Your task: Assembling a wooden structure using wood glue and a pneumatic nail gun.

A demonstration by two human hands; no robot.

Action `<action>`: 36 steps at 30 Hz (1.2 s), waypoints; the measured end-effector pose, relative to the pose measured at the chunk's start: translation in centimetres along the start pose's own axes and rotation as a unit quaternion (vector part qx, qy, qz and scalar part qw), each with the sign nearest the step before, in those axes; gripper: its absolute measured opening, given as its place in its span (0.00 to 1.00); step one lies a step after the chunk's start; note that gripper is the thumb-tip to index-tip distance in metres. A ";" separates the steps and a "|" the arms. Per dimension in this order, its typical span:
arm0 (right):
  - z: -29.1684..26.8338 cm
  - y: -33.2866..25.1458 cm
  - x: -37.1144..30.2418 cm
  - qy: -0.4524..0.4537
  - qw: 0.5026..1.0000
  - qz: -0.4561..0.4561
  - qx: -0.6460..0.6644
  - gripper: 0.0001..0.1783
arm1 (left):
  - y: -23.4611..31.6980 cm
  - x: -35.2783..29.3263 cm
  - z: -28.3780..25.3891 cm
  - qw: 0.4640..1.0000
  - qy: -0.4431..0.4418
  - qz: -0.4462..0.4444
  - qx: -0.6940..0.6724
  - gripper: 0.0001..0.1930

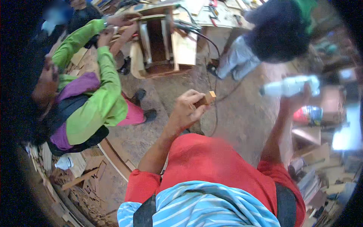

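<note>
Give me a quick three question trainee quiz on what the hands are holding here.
1. True or false: the left hand holds a small wooden block.
2. The right hand holds: A) a hammer, B) a white bottle, C) a saw.
3. Fill in: the person in green sleeves reaches toward the wooden ____.

Key: 1 true; 2 B; 3 frame.

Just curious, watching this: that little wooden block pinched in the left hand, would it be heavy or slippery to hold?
Probably light: the small wooden block sits between just the fingertips of the left hand. It looks stiff, with squared faces, so unlikely to roll. Bare wood likely gives a sure grip, though its smallness could let it slip out.
</note>
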State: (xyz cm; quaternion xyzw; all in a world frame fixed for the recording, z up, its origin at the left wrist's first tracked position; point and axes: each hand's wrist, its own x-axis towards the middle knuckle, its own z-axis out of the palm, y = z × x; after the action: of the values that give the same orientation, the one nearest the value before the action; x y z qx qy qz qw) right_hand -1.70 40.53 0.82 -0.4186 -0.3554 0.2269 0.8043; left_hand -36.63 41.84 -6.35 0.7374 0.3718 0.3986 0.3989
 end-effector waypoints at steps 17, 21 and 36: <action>10.4 -6.5 -1.3 -0.086 0.976 0.073 0.188 0.25 | 8.0 2.9 -0.3 0.990 -0.001 0.141 0.024 0.13; 11.2 -5.7 -1.0 -0.060 0.992 0.037 0.108 0.27 | 8.2 3.9 -0.1 0.983 0.009 0.172 0.057 0.14; 13.1 -5.7 0.9 -0.099 0.993 0.010 0.058 0.29 | 8.1 4.9 0.2 0.987 0.036 0.154 0.015 0.08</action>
State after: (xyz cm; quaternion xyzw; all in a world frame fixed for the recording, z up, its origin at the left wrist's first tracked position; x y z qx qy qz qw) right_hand -10.74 44.70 11.12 -0.3505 -0.4151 0.2953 0.7859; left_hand -32.63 42.74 2.17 0.7768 0.2735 0.4764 0.3080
